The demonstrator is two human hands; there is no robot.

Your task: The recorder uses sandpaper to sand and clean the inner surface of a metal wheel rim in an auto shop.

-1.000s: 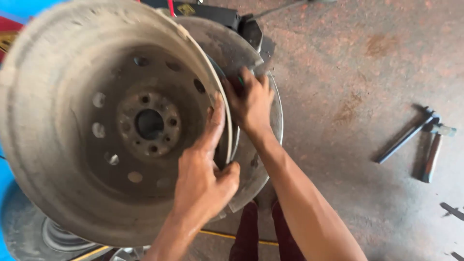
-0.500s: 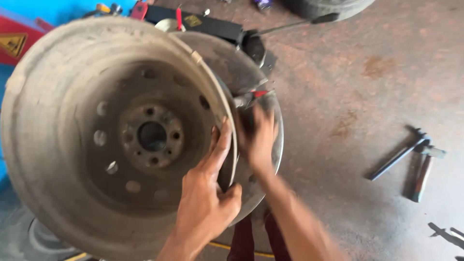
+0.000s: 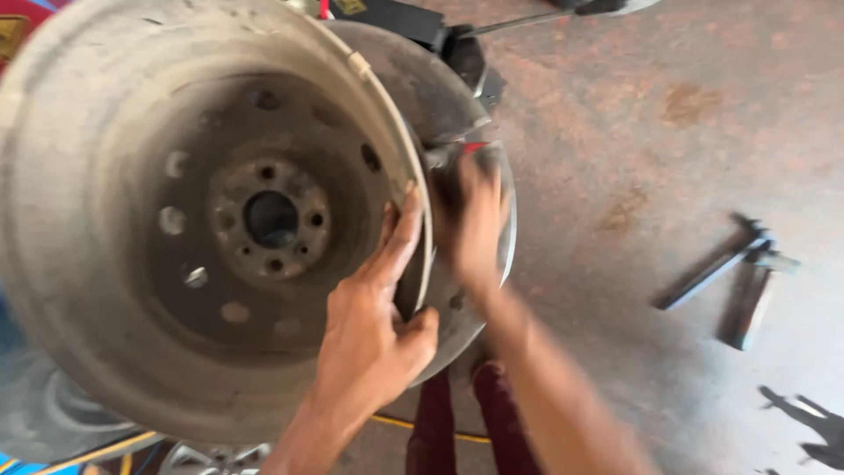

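From my remote view I see one bare steel wheel rim point(image 3: 220, 220), dusty grey, standing on edge at the left and filling most of the frame. Since a second ago the view has closed in and the rim sits larger. I count one centre bore and five small lug holes around its hub point(image 3: 271, 220), with larger round openings in the disc beyond them.

My left hand point(image 3: 374, 339) grips the rim's right flange as it did before: fingers laid on the inner face, thumb hooked behind the edge, clamped on the metal.

My right hand point(image 3: 470, 224) has shifted down along the outer lip point(image 3: 505, 255) and is motion-blurred, so I judge it is mid-stroke. It presses against that lip, and I cannot tell whether it holds anything.

On the concrete floor point(image 3: 615, 114) at the right lie two long metal tools point(image 3: 730, 273), side by side.
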